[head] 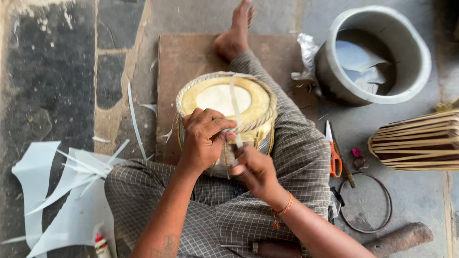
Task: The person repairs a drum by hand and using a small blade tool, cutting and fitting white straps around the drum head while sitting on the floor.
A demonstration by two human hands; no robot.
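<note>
We are closing our left grip (203, 136) on the drum's (224, 114) braided rim while our right grip (253, 167) is pinching a pale strip (235, 112).

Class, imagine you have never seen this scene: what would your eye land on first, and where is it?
First, the small drum in the seated person's lap at the centre, its pale head ringed with braided cord. The left hand grips its rim while the right hand pulls a pale strip lying across it. A big metal pot stands top right.
</note>
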